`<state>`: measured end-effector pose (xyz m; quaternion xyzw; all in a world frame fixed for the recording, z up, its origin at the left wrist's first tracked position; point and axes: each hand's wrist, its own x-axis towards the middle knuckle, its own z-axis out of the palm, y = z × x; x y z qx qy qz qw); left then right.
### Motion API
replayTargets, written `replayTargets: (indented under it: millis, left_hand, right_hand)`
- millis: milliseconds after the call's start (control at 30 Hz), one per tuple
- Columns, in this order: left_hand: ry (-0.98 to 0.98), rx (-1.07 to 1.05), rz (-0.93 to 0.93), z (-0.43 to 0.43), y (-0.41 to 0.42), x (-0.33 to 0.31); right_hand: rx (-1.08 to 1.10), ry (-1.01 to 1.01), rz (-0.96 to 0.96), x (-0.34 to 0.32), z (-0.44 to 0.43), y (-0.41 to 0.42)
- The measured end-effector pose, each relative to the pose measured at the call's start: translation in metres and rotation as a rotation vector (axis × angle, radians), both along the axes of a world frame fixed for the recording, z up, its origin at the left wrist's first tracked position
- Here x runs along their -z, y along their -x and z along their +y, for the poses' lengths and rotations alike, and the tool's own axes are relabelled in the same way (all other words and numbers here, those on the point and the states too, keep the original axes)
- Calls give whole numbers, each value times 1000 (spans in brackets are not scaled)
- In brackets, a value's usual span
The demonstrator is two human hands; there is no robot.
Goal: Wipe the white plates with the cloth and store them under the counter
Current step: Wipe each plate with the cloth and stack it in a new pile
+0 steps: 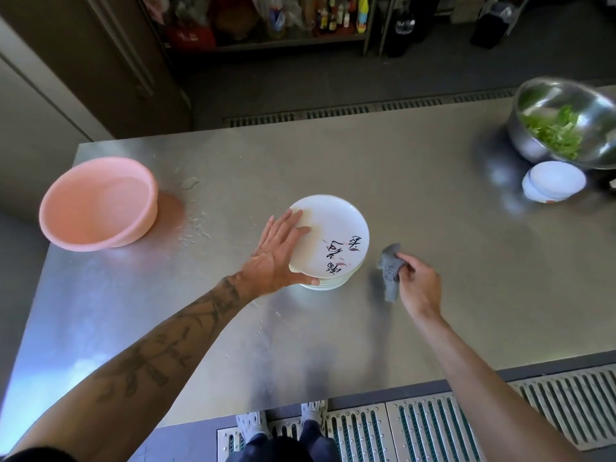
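White plates [336, 228]: a stack near the middle of the stainless steel counter [333, 161]; the top plate faces up and carries dark brush lettering with small pink marks on its right half.
Left hand [278, 253]: lies on the left side of the stack, fingers straight and spread flat on the top plate, thumb stretched along the near rim; nothing is clenched, the palm sits just off the plate's edge.
Right hand [418, 283]: just right of the stack and apart from it, fingers curled round a grey cloth [390, 271].
Cloth: bunched, hanging from the fingers toward the steel surface; whether it touches the counter cannot be told.
Pink basin [96, 205]: at the counter's left edge, well apart from the plates, tilted in this wide view.
Water drops [193, 225]: scattered on the steel between basin and plates.
Steel bowl [526, 141]: far right of the counter, holding green leaves [556, 128].
White bowls [553, 180]: a small stack touching or just in front of the steel bowl.
Floor grate [433, 425]: runs along the near side of the counter, under the person's pale shoes [250, 425].
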<state>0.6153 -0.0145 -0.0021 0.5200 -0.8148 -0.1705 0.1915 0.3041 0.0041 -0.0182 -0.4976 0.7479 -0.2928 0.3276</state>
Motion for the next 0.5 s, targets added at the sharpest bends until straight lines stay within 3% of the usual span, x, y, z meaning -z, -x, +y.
replayTargets:
  millis: [100, 233, 367, 500]
  left_hand:
    - [-19, -85, 29, 10, -3, 1]
    - [-138, -177, 193, 24, -5, 1]
    - [-324, -331, 479, 29, 0, 2]
    - [-451, -484, 753, 27, 17, -2]
  right_hand:
    - [-31, -91, 28, 17, -3, -6]
    - [-15, -193, -90, 25, -1, -20]
    - [104, -102, -194, 8, -15, -35]
    - [119, -59, -448, -18, -37, -59]
